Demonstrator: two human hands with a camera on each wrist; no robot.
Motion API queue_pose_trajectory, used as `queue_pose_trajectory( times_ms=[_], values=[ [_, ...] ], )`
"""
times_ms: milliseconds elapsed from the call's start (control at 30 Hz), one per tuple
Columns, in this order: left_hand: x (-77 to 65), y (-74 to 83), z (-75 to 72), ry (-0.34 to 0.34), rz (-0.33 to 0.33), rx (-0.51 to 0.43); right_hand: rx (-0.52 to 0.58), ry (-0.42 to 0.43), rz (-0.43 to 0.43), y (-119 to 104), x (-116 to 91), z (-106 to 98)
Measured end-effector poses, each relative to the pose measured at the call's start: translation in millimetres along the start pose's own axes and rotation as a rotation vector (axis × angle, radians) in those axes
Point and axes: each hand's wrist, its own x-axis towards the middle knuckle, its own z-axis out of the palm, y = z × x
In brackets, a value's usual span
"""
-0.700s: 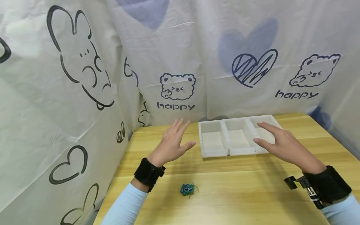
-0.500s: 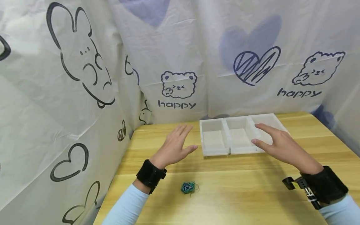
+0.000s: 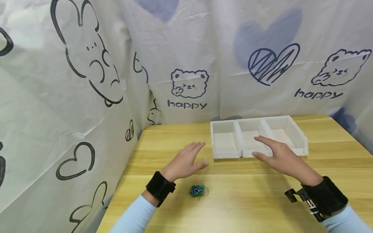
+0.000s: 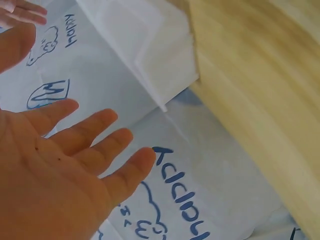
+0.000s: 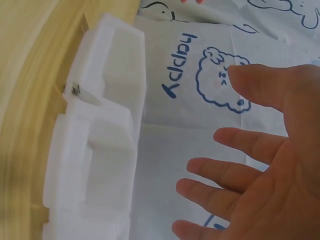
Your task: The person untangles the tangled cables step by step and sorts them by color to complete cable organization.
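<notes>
A small tangled bundle of blue and green thread (image 3: 197, 190) lies on the table, with a loose strand at its right. My left hand (image 3: 184, 162) hovers above and a little left of it, fingers extended, holding nothing; its palm and spread fingers show in the left wrist view. My right hand (image 3: 281, 158) is held in the air in front of a white tray (image 3: 227, 155) with three compartments, partly covering it in the head view. In the right wrist view, its thumb and fingers stand apart with nothing between them.
The wooden table (image 3: 233, 207) reaches back to a white cloth (image 3: 192, 42) printed with hearts and bears. More cloth hangs along the left side (image 3: 32, 97). The tray stands near the table's back edge.
Both hands have come lower and nearer in the head view, the right one also shifting left. The head view has tilted slightly down and left. The thread bundle stays where it was on the table.
</notes>
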Motion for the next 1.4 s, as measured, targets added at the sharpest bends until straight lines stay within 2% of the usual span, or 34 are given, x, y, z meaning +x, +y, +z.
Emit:
queue_pose_trajectory(
  times_ms=[167,333,500,633,733,833,1000,1100,1233,1333,1400],
  values=[
    [-3.4,0.3,10.7,-0.065,0.023,-0.005,0.044,-0.031,0.015,-1.0,0.4,8.9],
    [-8.9,0.5,24.6,-0.172,0.051,0.021,0.055,-0.066,0.018,-1.5,-1.5,18.6],
    [-17.6,0.2,39.6,-0.313,0.014,0.079,0.048,-0.086,0.006,-4.7,-3.3,26.4],
    [-22.2,-2.2,50.6,-0.357,-0.034,0.119,0.047,-0.089,-0.001,-6.3,-4.4,32.9],
    [-20.8,-5.4,55.7,-0.348,-0.042,0.109,0.054,-0.095,-0.010,-6.5,-6.2,37.2],
    [-16.7,-7.0,57.1,-0.318,-0.030,0.052,0.060,-0.101,-0.025,-7.2,-8.0,39.3],
    [-7.9,-5.9,56.3,-0.203,0.017,-0.072,0.061,-0.108,-0.059,-9.9,-7.5,40.8],
    [-2.5,-1.2,55.0,-0.147,0.035,-0.174,0.065,-0.117,-0.057,-13.2,-6.7,42.3],
    [2.7,8.0,51.5,-0.099,0.033,-0.365,0.086,-0.114,-0.081,-19.4,-6.5,46.4],
    [5.9,16.0,48.0,-0.060,0.050,-0.484,0.108,-0.080,-0.152,-25.7,-5.5,51.0],
    [7.6,21.2,45.5,-0.033,0.069,-0.525,0.112,-0.041,-0.214,-30.2,-4.2,54.2]
  ],
)
